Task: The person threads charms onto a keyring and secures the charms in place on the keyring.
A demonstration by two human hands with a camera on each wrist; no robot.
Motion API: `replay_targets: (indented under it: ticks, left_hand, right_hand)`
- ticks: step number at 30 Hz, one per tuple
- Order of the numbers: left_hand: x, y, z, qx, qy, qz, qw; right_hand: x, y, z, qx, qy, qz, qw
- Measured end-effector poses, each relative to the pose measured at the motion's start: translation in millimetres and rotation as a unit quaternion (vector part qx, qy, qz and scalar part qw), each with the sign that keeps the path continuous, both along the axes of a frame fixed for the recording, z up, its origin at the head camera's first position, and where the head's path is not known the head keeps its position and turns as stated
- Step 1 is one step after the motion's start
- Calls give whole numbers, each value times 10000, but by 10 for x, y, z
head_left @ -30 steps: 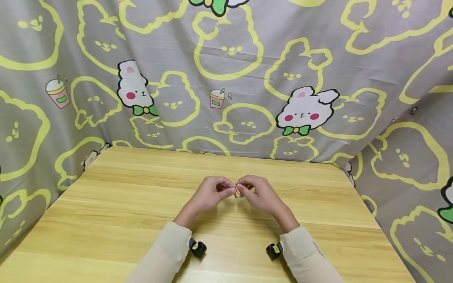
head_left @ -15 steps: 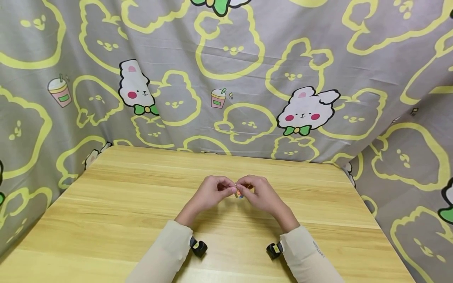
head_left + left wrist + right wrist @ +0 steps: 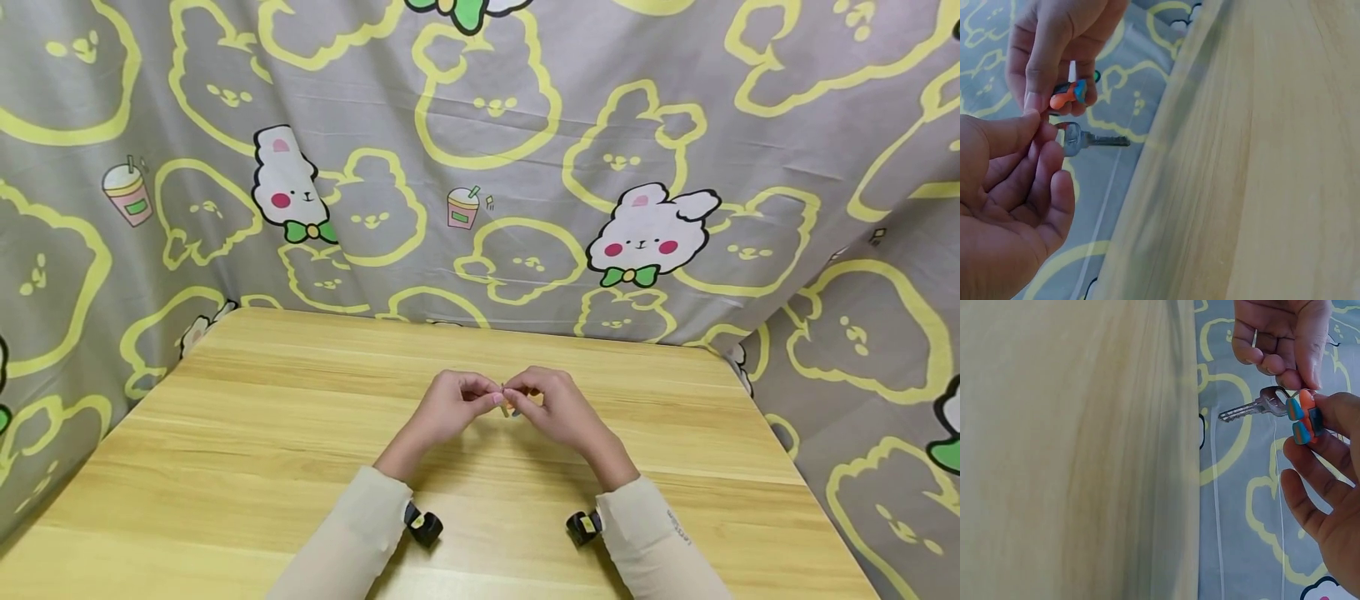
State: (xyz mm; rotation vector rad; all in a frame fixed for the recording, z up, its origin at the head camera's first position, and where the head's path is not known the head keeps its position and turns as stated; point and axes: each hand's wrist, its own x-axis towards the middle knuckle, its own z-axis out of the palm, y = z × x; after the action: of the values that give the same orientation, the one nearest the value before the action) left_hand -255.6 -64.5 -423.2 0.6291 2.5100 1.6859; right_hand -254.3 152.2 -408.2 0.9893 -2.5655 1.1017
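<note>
A metal key (image 3: pixel 1097 140) and a small orange-and-blue rubbery charm (image 3: pixel 1300 425) hang together on a thin key ring (image 3: pixel 1301 392). My left hand (image 3: pixel 450 408) pinches the ring between thumb and index finger, its other fingers loosely curled. From the other side, my right hand (image 3: pixel 555 408) pinches the ring where the charm joins it. The fingertips of both hands meet, so they hide most of the ring. In the left wrist view the key's blade points away from the fingers. Both hands are held up above the wooden table (image 3: pixel 300 433).
A grey curtain (image 3: pixel 517 108) with yellow outlines and white cartoon bunnies hangs behind the table and along both sides. A black wrist camera (image 3: pixel 424 527) sits at the left cuff, and another black camera (image 3: pixel 582 527) at the right cuff.
Both hands have shifted very slightly up and to the right. Between them, the key and charm have turned a little; both hands keep their pinch.
</note>
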Motion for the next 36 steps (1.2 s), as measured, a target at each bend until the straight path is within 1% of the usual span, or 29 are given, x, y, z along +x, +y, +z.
replay_targets:
  ticks: [4,7,13,17,21,23,27,31,36]
  left_hand:
    - [3,-1,4,239,-170,-43,9996]
    - [9,-3,9,313,-195,-23,9993]
    - [9,-2,19,235,5,271,9994]
    - [9,2,34,245,136,410,9988]
    - [2,4,27,320,190,419,9984]
    - [2,5,20,311,187,387,9986]
    - [-1,17,2,225,297,358,9987]
    - [-3,24,-3,155,467,422,9979]
    - [-7,10,7,194,461,543,9973]
  right_hand:
    - [-7,8,4,-61,88,4,9999]
    - [-10,13,5,-64,146,12,9999]
    - [-14,17,2,-84,209,30,9997]
    - [-11,13,6,-124,170,51,9998]
    - [-10,5,8,-147,139,71,9998]
    - [-8,1,8,-149,148,95,9997]
    - [-1,2,7,-151,174,144,9996]
    - [-1,7,16,-147,149,134,9997]
    - [1,13,27,-201,50,156,9997]
